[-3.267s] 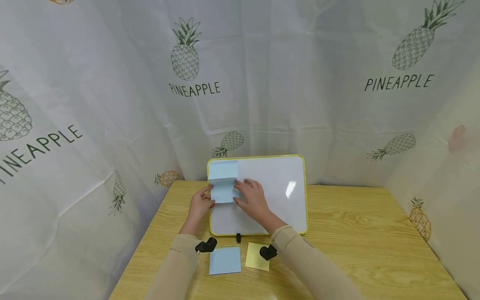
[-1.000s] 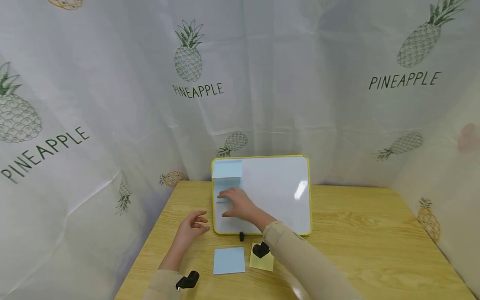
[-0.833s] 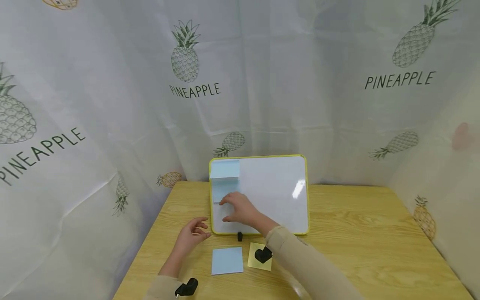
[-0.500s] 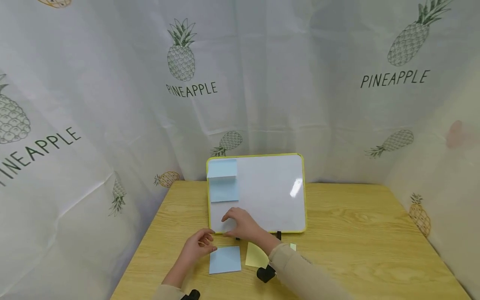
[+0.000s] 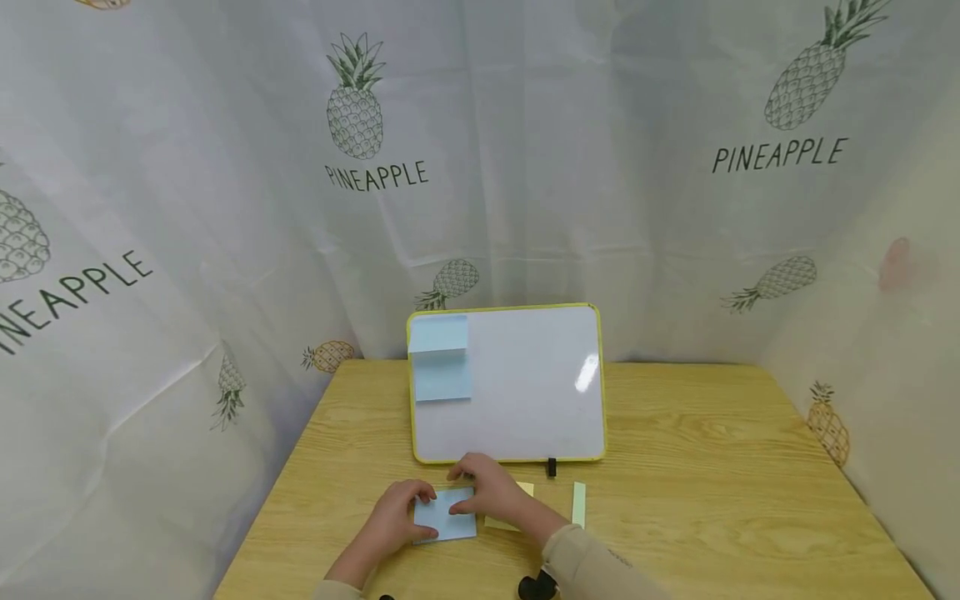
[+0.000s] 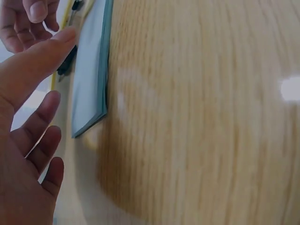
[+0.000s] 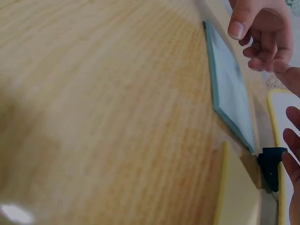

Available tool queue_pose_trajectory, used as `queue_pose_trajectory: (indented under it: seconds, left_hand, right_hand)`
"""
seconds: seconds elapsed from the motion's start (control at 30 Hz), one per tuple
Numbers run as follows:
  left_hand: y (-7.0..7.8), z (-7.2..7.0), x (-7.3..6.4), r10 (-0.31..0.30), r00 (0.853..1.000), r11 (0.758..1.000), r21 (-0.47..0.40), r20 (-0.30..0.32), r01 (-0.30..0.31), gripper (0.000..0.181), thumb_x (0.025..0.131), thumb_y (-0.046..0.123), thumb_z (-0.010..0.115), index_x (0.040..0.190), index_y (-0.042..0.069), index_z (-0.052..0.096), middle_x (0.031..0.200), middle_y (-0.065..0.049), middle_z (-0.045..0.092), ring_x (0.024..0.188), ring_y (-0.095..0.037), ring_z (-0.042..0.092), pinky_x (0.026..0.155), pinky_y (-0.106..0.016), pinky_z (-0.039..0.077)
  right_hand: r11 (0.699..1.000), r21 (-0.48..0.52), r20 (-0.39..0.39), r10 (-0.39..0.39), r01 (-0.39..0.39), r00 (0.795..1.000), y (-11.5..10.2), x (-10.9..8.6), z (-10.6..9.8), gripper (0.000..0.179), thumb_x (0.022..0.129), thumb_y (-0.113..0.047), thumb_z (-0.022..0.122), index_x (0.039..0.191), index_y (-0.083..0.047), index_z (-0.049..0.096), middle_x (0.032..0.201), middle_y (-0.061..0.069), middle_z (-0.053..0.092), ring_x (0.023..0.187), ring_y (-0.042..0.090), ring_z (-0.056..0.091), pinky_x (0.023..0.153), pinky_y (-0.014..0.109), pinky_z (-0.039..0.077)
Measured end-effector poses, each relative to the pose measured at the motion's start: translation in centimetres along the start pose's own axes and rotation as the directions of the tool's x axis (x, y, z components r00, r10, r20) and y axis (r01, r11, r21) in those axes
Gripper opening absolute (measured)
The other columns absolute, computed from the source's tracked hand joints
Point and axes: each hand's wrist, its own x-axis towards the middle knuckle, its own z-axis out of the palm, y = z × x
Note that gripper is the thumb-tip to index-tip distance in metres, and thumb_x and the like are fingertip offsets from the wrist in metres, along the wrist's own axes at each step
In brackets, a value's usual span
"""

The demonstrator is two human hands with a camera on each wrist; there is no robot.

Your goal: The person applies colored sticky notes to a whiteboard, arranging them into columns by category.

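So the blue pad (image 5: 447,525) lies flat on the bench (image 5: 690,442) right in front of me, between my two hands. My left fingers (image 5: 408,487) are loosely curved at its left side, and my right fingers (image 5: 465,465) arch over its right part. Neither set is gripping anything; whether a thumb tip brushes the paper, I can't tell.

My read: this step is just getting a decent hold on that pad. I'd steady the left side first, since it'll probably slide if poked from one side, then pinch at an edge rather than mash the middle. Light touch, paper creases easily. No clue which edge is glued.

Edges: yellow pad (image 7: 239,192) sits just right of the blue one, partly under my right hand, so lift, don't sweep. Green strip (image 5: 578,502) lies beyond it. Past the far edge stands the whiteboard (image 5: 525,383), with a black foot (image 5: 552,467) at its bottom, so don't shove forward. Most room's off to the right.
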Motion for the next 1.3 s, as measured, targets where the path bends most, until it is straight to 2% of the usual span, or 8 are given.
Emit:
queue_pose_trajectory:
  seconds: [0.2,0.37,0.53,0.63,0.8,0.9,1.1,1.3]
  left_hand:
    - [-0.9,0.7,-0.3,0.075,0.997,0.995,0.061,-0.011,-0.075,0.046,0.062,0.031,0.092,0.096,0.023,0.063,0.105,0.007,0.060,0.096,-0.018,0.047,0.082,-0.036,0.042]
    - [-1.5,1.1,-0.4,0.083,0.996,0.996,0.035,-0.028,-0.082,0.044,0.062,0.029,0.092,0.095,0.024,0.063,0.106,0.006,0.060,0.096,-0.019,0.048,0.082,-0.036,0.042]
    - [-2.0,1.3,-0.4,0.069,0.997,0.996,-0.053,-0.045,-0.071,0.042,0.064,0.030,0.090,0.096,0.024,0.064,0.106,0.008,0.060,0.098,-0.018,0.048,0.085,-0.035,0.041]
    - [-2.4,1.5,-0.3,0.047,0.998,0.990,-0.130,-0.031,-0.051,0.040,0.068,0.029,0.089,0.098,0.023,0.064,0.107,0.007,0.061,0.101,-0.020,0.048,0.088,-0.034,0.040]
    - [-2.8,1.5,-0.2,-0.011,1.000,0.969,-0.247,0.023,0.016,0.033,0.077,0.027,0.084,0.102,0.018,0.064,0.110,0.003,0.060,0.105,-0.023,0.048,0.090,-0.034,0.041]
    - [-3.0,1.6,-0.1,-0.046,0.998,0.958,-0.283,0.035,0.055,0.030,0.080,0.027,0.081,0.102,0.016,0.064,0.109,0.002,0.058,0.103,-0.022,0.047,0.089,-0.034,0.040]
    - [-2.8,2.1,-0.2,-0.086,0.996,0.943,-0.323,-0.011,0.078,0.022,0.085,0.021,0.078,0.100,0.011,0.065,0.107,0.000,0.059,0.097,-0.017,0.050,0.085,-0.031,0.041]
    - [-2.9,2.1,-0.3,-0.095,0.995,0.943,-0.323,-0.022,0.083,0.024,0.084,0.026,0.078,0.099,0.013,0.066,0.106,0.001,0.059,0.099,-0.020,0.048,0.087,-0.033,0.039]
  right_hand:
    - [0.994,0.087,0.025,0.071,-0.073,0.997,0.4,-0.8,1.0,0.040,0.074,-0.026,0.087,0.106,-0.016,0.067,0.102,-0.011,0.058,0.095,0.011,0.054,0.081,0.025,0.047]
    - [0.996,0.071,-0.003,0.060,-0.059,0.998,1.0,-1.6,1.5,0.041,0.070,-0.028,0.089,0.102,-0.016,0.068,0.102,-0.013,0.061,0.095,0.009,0.055,0.084,0.027,0.047]
    - [0.999,0.042,-0.037,0.025,-0.023,0.999,1.5,-2.2,1.8,0.043,0.068,-0.034,0.090,0.103,-0.019,0.068,0.105,-0.014,0.062,0.099,0.007,0.054,0.088,0.029,0.046]
    - [1.000,0.020,-0.061,0.003,-0.002,0.998,1.7,-2.6,1.9,0.044,0.068,-0.038,0.089,0.103,-0.022,0.068,0.107,-0.015,0.062,0.104,0.009,0.053,0.091,0.030,0.045]
    - [1.000,-0.001,-0.074,0.000,0.000,0.997,1.9,-3.0,2.2,0.044,0.068,-0.042,0.088,0.103,-0.024,0.068,0.109,-0.016,0.061,0.106,0.010,0.052,0.091,0.031,0.044]
    - [1.000,0.001,-0.085,0.004,-0.004,0.996,1.9,-3.1,2.2,0.038,0.072,-0.040,0.086,0.102,-0.023,0.068,0.108,-0.015,0.062,0.102,0.008,0.053,0.089,0.030,0.045]
    - [0.993,0.104,-0.150,0.063,-0.047,0.987,1.9,-3.1,2.7,0.017,0.083,-0.029,0.079,0.097,-0.023,0.072,0.102,-0.014,0.064,0.097,0.007,0.056,0.086,0.030,0.047]
    - [0.978,0.193,-0.182,0.112,-0.076,0.977,1.8,-3.0,3.1,0.016,0.085,-0.021,0.077,0.099,-0.019,0.071,0.089,-0.014,0.059,0.084,0.004,0.054,0.077,0.028,0.047]
